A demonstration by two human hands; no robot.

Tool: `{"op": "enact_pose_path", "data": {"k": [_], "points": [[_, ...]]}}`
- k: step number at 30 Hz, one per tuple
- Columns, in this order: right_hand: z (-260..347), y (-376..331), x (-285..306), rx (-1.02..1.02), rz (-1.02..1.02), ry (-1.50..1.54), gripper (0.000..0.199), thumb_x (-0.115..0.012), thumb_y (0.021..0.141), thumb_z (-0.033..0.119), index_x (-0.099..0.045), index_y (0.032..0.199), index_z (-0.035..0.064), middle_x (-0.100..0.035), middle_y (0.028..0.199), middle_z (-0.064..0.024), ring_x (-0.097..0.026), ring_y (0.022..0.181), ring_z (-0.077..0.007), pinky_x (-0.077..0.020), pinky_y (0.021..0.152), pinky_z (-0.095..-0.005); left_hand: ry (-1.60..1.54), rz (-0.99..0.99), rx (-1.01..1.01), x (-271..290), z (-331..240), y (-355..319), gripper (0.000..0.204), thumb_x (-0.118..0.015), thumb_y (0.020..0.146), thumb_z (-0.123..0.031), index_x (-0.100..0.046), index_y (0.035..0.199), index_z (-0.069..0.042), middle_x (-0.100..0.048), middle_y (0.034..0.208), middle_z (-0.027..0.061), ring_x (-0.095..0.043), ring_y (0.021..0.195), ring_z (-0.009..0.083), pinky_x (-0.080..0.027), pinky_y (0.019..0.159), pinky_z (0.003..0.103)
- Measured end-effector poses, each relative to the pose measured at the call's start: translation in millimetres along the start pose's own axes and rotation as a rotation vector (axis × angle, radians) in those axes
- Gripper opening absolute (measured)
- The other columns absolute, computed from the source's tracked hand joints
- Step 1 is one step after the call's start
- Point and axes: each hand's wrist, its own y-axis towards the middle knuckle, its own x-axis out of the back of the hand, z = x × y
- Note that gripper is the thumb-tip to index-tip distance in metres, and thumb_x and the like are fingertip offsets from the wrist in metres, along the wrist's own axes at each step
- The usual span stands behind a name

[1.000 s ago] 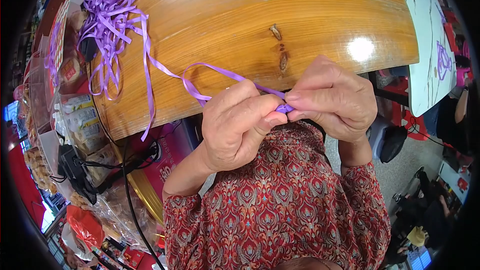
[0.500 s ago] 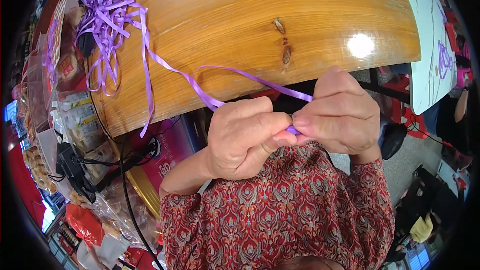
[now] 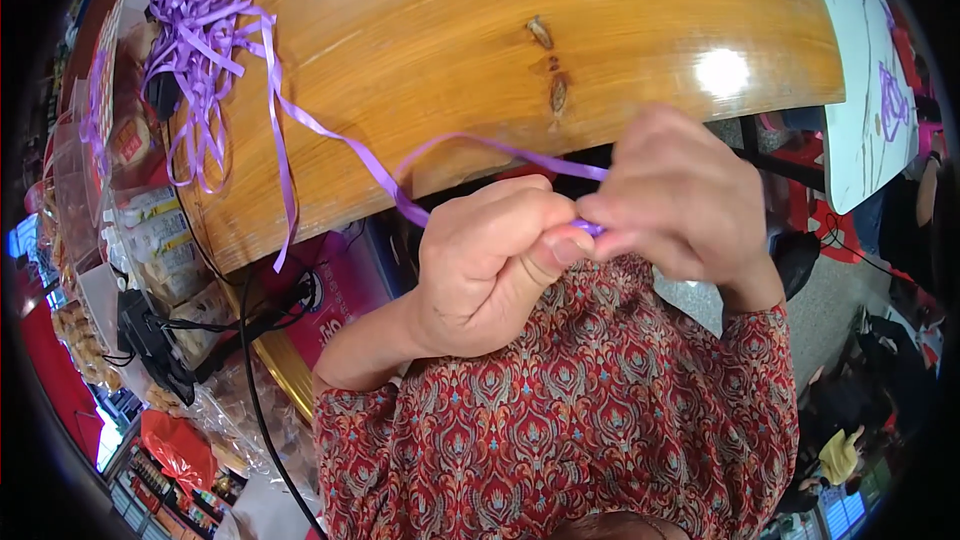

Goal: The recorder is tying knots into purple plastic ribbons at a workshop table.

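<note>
Pinching a purple ribbon [image 3: 480, 145] between them, left hand [image 3: 490, 265] and right hand [image 3: 685, 200] are meeting beside a wooden table [image 3: 620, 50]

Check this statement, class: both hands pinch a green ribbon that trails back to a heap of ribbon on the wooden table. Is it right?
Not quite. The ribbon is purple, not green, as the head view shows. The left hand and right hand do pinch it, and it trails to the heap on the wooden table.
</note>
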Motion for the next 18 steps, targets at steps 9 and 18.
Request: {"op": "enact_pose_path", "data": {"k": [9,18], "points": [[-10.1,-8.2,-1.3,-0.394,-0.103,0.359,0.034,-0.077,0.067,0.011,-0.065,0.096,-0.0027,-0.066,0.073,-0.0094,-0.059,0.066,-0.0183,-0.0427,0.061,-0.0309,-0.021,-0.265,-0.043,-11.3,22.1,-1.7,0.014,-0.063,0.087,-0.012,-0.061,0.09,0.002,-0.052,0.067,0.0063,-0.046,0.055,0.0151,-0.035,0.05,0.025],[-13.8,-14.4,-6.2,-0.441,-0.189,0.336,0.02,-0.074,0.072,0.008,-0.069,0.089,0.0011,-0.061,0.079,-0.0062,-0.058,0.073,-0.0166,-0.0431,0.063,-0.0275,-0.114,-0.317,-0.023,-11.4,30.7,-4.9,0.019,-0.064,0.086,-0.014,-0.065,0.096,0.001,-0.056,0.089,0.0086,-0.05,0.077,0.0142,-0.039,0.066,0.025]]}}
